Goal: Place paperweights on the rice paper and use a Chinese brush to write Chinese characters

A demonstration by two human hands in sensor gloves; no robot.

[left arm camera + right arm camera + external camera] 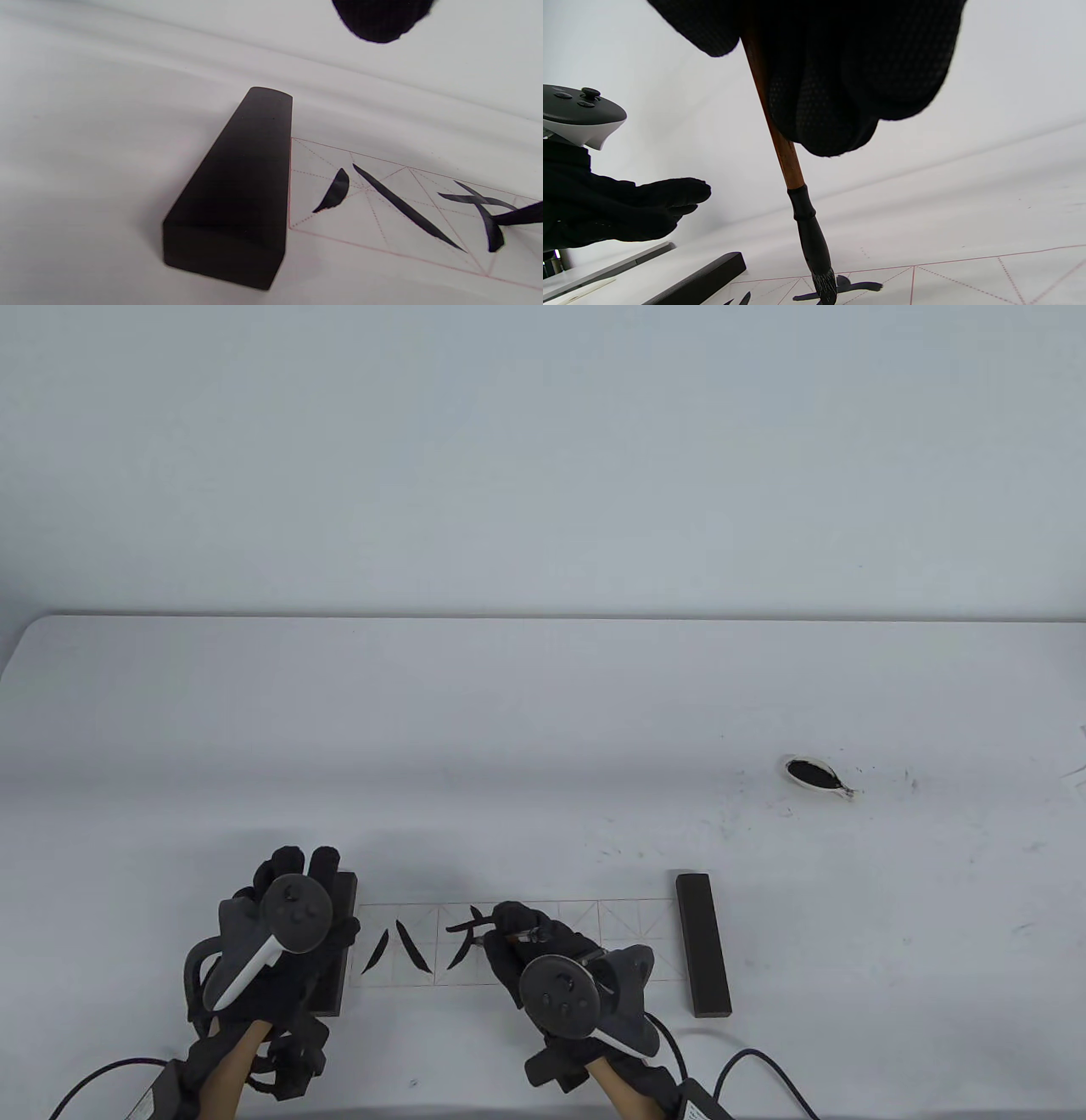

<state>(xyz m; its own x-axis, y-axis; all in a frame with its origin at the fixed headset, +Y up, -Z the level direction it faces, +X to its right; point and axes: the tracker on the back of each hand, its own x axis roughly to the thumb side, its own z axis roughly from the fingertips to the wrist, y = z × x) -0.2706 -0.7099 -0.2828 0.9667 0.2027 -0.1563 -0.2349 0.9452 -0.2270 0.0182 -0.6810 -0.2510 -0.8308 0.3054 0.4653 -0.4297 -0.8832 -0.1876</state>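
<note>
paperweights (702, 944) flanking rice paper (628, 937), ink dish (816, 775) far right

Two hands in black sensor gloves reach in from the near edge of the table, each with a tracker strapped to its back and a cable trailing from the wrist. The left hand (284, 929) lies to the left, palm down, its fingers stretched forward and fairly straight; in the right wrist view these fingers hover flat, just above the surface, holding nothing. The right hand (543, 954) sits at the centre, angled toward the left, its fingers (840, 84) bunched and curled around a thin shaft that runs downward from the fist. Bare forearm skin shows below both gloves at the near edge.
</note>
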